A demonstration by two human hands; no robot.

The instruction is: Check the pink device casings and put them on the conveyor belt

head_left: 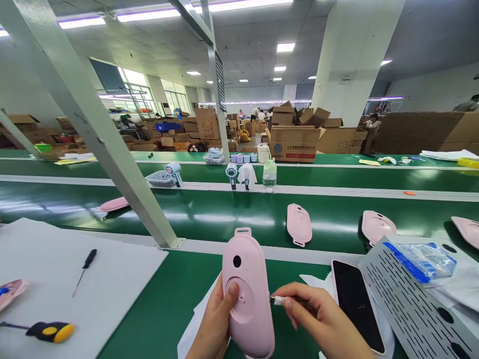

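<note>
A pink oval device with a dark round hole and a circular recess stands tilted up in front of me. My left hand grips its lower left side, thumb resting on the recess. Between the thumb and fingers of my right hand is a small white cable plug. Its metal tip is at the device's right edge; whether it sits inside a port I cannot tell. White paper lies beneath my left hand, on the green work surface.
To the right lie a smartphone and a slotted grey metal panel with a plastic packet. Screwdrivers rest on white sheeting at left, beside a slanted metal post. More pink housings are on the green belt.
</note>
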